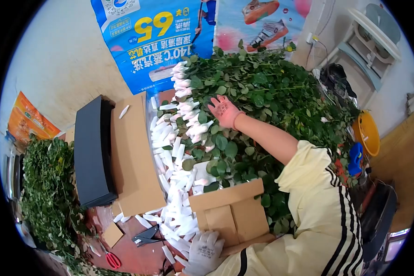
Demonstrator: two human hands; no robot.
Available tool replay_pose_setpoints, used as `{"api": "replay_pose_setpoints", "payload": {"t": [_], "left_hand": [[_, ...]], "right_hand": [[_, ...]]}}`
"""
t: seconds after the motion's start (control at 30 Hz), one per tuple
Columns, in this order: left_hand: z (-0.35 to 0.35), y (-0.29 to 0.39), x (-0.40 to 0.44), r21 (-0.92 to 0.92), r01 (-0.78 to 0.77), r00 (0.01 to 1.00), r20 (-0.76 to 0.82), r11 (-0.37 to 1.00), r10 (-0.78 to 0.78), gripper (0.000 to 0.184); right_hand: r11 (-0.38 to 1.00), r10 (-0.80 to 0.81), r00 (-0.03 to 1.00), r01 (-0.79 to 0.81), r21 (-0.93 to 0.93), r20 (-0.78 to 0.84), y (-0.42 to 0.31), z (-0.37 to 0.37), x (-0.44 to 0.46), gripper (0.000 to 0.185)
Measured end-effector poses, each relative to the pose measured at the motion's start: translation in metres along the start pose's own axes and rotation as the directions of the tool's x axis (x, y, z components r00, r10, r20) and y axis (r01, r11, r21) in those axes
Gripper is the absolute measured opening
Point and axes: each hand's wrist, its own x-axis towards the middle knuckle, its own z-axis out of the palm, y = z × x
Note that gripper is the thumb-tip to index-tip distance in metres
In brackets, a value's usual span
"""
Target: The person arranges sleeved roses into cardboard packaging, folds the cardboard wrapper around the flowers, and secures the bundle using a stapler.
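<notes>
The right hand [223, 113], in a printed pink glove, is at the leafy green stems [271, 87] beyond the folded brown cardboard piece [230, 211]; its grip is open, fingers loosely spread. White-wrapped flower heads [188, 108] lie just beside it. The left hand [205, 252], in a greyish-white glove, is near the cardboard's lower edge, among loose white sleeves [179, 202]; I cannot tell its grip.
</notes>
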Motion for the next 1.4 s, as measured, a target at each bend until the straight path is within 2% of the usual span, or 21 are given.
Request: {"api": "replay_pose_setpoints", "payload": {"t": [0.07, 0.1, 0.13, 0.2, 0.33, 0.37, 0.4, 0.47, 0.6, 0.77, 0.9, 0.97, 1.0, 1.07, 1.13, 1.2, 1.27, 1.3, 1.33, 1.37, 1.4], "left_hand": [[0.008, 0.001, -0.002, 0.015, 0.037, 0.999, 0.033, 0.999, -0.037, 0.041], [0.012, 0.002, -0.002, -0.011, 0.089, 0.994, -0.067, 0.996, -0.090, 0.032], [0.016, 0.002, -0.001, -0.045, 0.138, 0.976, -0.162, 0.989, -0.143, 0.024], [0.021, 0.003, -0.002, -0.060, 0.162, 0.972, -0.160, 0.985, -0.170, 0.021], [0.032, 0.003, -0.004, -0.137, 0.233, 0.951, -0.173, 0.963, -0.255, 0.021], [0.035, 0.003, -0.006, -0.234, 0.306, 0.927, -0.149, 0.923, -0.345, 0.021], [0.037, 0.002, -0.007, -0.226, 0.302, 0.928, -0.152, 0.926, -0.340, 0.021], [0.039, 0.000, -0.008, -0.211, 0.259, 0.945, -0.145, 0.943, -0.292, 0.018], [0.035, 0.000, -0.008, -0.145, 0.230, 0.961, -0.123, 0.962, -0.248, 0.017], [0.021, 0.005, -0.008, -0.198, 0.196, 0.973, -0.085, 0.960, -0.216, 0.021], [0.013, 0.008, -0.008, -0.188, 0.132, 0.985, -0.086, 0.973, -0.150, 0.034], [0.009, 0.010, -0.007, -0.127, 0.091, 0.991, -0.084, 0.988, -0.102, 0.039], [0.007, 0.012, -0.007, -0.117, 0.087, 0.991, -0.087, 0.989, -0.097, 0.040], [-0.002, 0.016, -0.008, -0.106, 0.075, 0.992, -0.092, 0.992, -0.085, 0.041], [-0.022, 0.013, -0.007, -0.135, -0.031, 0.998, -0.051, 0.990, 0.024, 0.049], [-0.052, 0.007, -0.003, -0.232, 0.003, 1.000, 0.011, 0.973, 0.000, 0.054], [-0.085, -0.010, 0.032, -0.338, 0.049, 0.990, 0.138, 0.940, -0.002, 0.060], [-0.093, -0.019, 0.049, -0.296, 0.021, 0.999, 0.035, 0.955, -0.012, 0.073], [-0.095, -0.042, 0.081, -0.586, 0.053, 0.996, 0.086, 0.809, -0.003, 0.082], [-0.102, -0.041, 0.113, -0.835, 0.166, 0.986, 0.129, 0.525, -0.105, 0.088], [-0.106, -0.048, 0.150, -0.862, 0.207, 0.975, 0.141, 0.463, -0.172, 0.089]], "right_hand": [[0.999, 0.009, 0.961, -0.020, 0.035, 0.277, 0.005, 0.013, 0.025, 0.059], [0.996, 0.019, 0.965, -0.043, 0.084, 0.262, 0.008, 0.016, 0.030, 0.057], [0.999, 0.019, 1.000, -0.019, -0.033, -0.009, 0.009, 0.035, 0.037, 0.057], [0.994, 0.026, 0.960, -0.053, 0.091, 0.278, 0.022, 0.014, 0.046, 0.057], [0.985, 0.130, 0.991, -0.133, 0.112, 0.035, 0.031, 0.029, 0.048, 0.056], [0.976, 0.115, 0.988, -0.131, 0.176, 0.100, 0.029, 0.035, 0.052, 0.060], [0.977, -0.016, 0.941, -0.057, 0.206, 0.339, 0.032, 0.032, 0.064, 0.064], [0.985, -0.060, 0.919, -0.009, 0.173, 0.389, 0.030, 0.008, 0.058, 0.065], [0.999, -0.004, 0.983, 0.012, -0.044, 0.184, 0.016, 0.035, 0.056, 0.038], [0.947, 0.216, 0.976, -0.217, 0.238, 0.034, 0.056, -0.015, 0.021, 0.033], [0.791, 0.563, 0.721, -0.328, 0.517, -0.405, 0.120, -0.038, -0.026, 0.048], [0.664, 0.674, 0.644, -0.310, 0.681, -0.363, 0.151, -0.057, -0.048, 0.048], [0.665, 0.631, 0.599, -0.090, 0.742, -0.493, 0.170, -0.052, -0.056, 0.044], [0.480, 0.725, 0.621, -0.146, 0.865, -0.297, 0.170, -0.093, -0.086, 0.042], [0.588, 0.703, 0.609, -0.208, 0.782, -0.367, 0.179, -0.076, -0.095, 0.044], [0.509, 0.691, 0.573, 0.047, 0.860, -0.440, 0.159, -0.082, -0.099, 0.046], [0.617, 0.653, 0.583, -0.041, 0.786, -0.483, 0.152, -0.070, -0.095, 0.045], [0.634, 0.640, 0.605, -0.066, 0.771, -0.474, 0.146, -0.074, -0.093, 0.045], [0.650, 0.627, 0.625, -0.091, 0.755, -0.465, 0.141, -0.078, -0.092, 0.044], [0.639, 0.613, 0.657, -0.085, 0.764, -0.439, 0.140, -0.077, -0.086, 0.045], [0.642, 0.607, 0.652, -0.066, 0.764, -0.454, 0.139, -0.075, -0.082, 0.045]]}}
